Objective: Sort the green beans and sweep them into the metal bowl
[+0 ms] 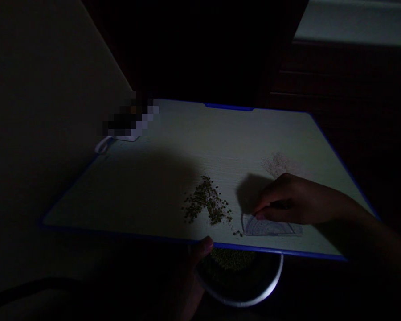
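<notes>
A pale board with a blue rim (220, 133) lies in a dim room. A heap of small green grains (207, 203) sits on it near the front edge. My right hand (294, 200) rests to the right of the heap, fingers curled and pressed on a clear protractor-like card (270, 228) that lies flat on the board. Below the front edge my left hand (195, 267) grips the rim of a round metal bowl (270, 285) with green grains (234, 258) inside it.
A faint patch of pale dust or husks (276, 164) lies on the board behind my right hand. A white object (103, 145) sits at the board's far left corner. Dark furniture stands behind, and a pale wall is at left.
</notes>
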A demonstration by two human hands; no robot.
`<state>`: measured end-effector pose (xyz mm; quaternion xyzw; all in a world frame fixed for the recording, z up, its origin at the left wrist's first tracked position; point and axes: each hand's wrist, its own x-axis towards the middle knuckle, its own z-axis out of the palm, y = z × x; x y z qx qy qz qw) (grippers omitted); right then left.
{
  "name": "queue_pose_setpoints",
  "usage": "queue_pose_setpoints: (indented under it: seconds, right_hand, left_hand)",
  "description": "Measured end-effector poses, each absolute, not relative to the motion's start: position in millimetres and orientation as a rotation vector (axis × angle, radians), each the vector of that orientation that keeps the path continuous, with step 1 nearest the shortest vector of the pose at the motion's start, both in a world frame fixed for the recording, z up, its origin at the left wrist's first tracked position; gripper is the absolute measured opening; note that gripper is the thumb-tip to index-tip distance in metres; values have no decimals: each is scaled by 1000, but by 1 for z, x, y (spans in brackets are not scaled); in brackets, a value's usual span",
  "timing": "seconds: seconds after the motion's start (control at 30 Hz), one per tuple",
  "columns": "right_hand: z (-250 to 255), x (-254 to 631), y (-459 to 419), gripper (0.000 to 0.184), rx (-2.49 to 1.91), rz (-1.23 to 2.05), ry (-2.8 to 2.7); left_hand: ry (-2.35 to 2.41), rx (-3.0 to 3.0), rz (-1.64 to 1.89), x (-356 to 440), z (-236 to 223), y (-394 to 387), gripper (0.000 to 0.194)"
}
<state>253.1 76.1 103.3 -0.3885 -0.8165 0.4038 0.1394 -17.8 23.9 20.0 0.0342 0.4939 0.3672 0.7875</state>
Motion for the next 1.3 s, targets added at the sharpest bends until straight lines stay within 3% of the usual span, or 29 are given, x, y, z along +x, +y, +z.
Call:
queue_pose_setpoints:
  seconds: [0.43,0.8,1.0,1.3]
  right_hand:
    - [99,248,77,22,-1110,1023,-2347]
    - [96,245,75,18,-1050,1219,-2366]
    - [96,243,74,17,-1000,1236,-2348]
    - [95,246,74,20,-1050,1134,-2338]
  left_hand:
    - [977,124,813,-19,16,23,78]
    - [1005,138,799,-20,18,23,63]
    - [1030,111,783,-16,31,26,73]
    - [1030,119,865,-15,22,24,71]
